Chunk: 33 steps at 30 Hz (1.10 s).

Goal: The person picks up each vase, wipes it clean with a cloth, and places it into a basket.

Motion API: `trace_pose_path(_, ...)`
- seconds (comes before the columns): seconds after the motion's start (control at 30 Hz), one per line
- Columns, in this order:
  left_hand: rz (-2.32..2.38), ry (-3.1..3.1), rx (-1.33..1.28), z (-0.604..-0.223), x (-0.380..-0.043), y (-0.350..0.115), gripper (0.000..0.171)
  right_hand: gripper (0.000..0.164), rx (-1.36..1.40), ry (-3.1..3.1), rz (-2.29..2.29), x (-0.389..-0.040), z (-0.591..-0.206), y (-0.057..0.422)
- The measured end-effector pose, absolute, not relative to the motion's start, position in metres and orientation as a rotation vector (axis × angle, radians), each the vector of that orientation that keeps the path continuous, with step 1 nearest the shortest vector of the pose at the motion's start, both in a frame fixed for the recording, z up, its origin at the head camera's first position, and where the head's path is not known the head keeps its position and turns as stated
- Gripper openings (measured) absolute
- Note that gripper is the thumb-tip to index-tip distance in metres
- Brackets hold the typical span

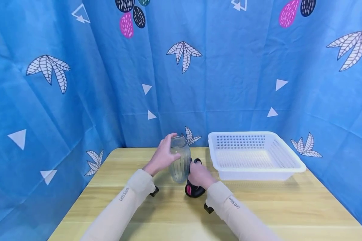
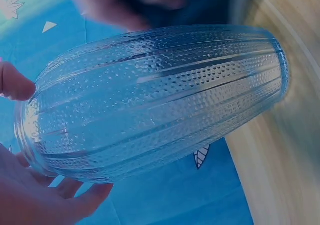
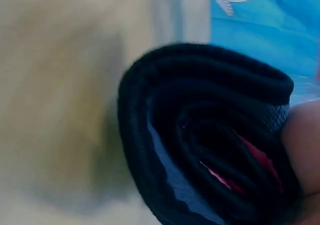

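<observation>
A clear ribbed glass vase point(image 1: 181, 165) stands upright near the back of the table. My left hand point(image 1: 163, 155) grips it around the upper part, thumb on one side and fingers on the other; the left wrist view shows the vase's point(image 2: 160, 105) dimpled bands. Just to its right, my right hand point(image 1: 200, 174) holds a rolled-up black fabric piece point(image 1: 196, 191), close against the vase. Layers of grey and pink show inside the black-edged roll point(image 3: 135, 120) in the right wrist view. Whether the roll touches the vase I cannot tell.
A white plastic basket point(image 1: 256, 175) with slotted walls stands at the back right of the wooden table point(image 1: 175, 214). Blue patterned curtain point(image 1: 181, 93) hangs behind the table and along both sides.
</observation>
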State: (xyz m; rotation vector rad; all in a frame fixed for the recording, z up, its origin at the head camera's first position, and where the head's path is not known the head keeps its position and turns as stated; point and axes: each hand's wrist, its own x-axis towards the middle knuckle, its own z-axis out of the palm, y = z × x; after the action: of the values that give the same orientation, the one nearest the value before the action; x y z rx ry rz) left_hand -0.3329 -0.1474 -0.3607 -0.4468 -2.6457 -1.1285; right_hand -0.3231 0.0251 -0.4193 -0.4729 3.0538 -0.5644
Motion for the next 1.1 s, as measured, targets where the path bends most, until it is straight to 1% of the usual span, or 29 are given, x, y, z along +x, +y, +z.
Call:
trace_pose_path(0.13, -1.082, -2.648, -0.474, -0.360, -0.334, -0.146, 0.083, 0.052, -0.491, 3.016, -0.573, -0.327, -0.432, 0.025)
trace_pose_path(0.27, -1.078, -2.589, -0.426, -0.366, -0.337, -0.143, 0.080, 0.046, -0.499, 2.994, -0.693, -0.327, -0.431, 0.029)
trace_pose_path(0.4, -1.091, -2.548, -0.392, -0.368, -0.341, -0.142, 0.071, 0.049, -0.497, 2.975, -0.807, -0.321, -0.418, 0.032)
trace_pose_path(0.47, -1.105, -2.540, -0.388, -0.366, -0.343, -0.142, 0.069, 0.051, -0.494, 2.987, -0.861, -0.319, -0.408, 0.034)
trace_pose_path(0.5, -1.112, -2.539, -0.383, -0.365, -0.344, -0.142, 0.068, 0.050, -0.495, 3.003, -0.883, -0.319, -0.402, 0.035)
trace_pose_path(0.67, -1.094, -2.570, -0.369, -0.357, -0.345, -0.143, 0.070, 0.050, -0.517, 3.111, -0.946, -0.318, -0.369, 0.039)
trace_pose_path(0.83, -1.110, -2.609, -0.428, -0.353, -0.344, -0.142, 0.070, 0.059, -0.570, 3.215, -1.024, -0.316, -0.346, 0.039)
trace_pose_path(0.93, -1.114, -2.620, -0.477, -0.352, -0.344, -0.139, 0.069, 0.060, -0.608, 3.259, -1.017, -0.314, -0.344, 0.036)
trace_pose_path(1.1, -1.102, -2.615, -0.493, -0.353, -0.343, -0.136, 0.067, 0.062, -0.586, 3.280, -0.836, -0.313, -0.361, 0.031)
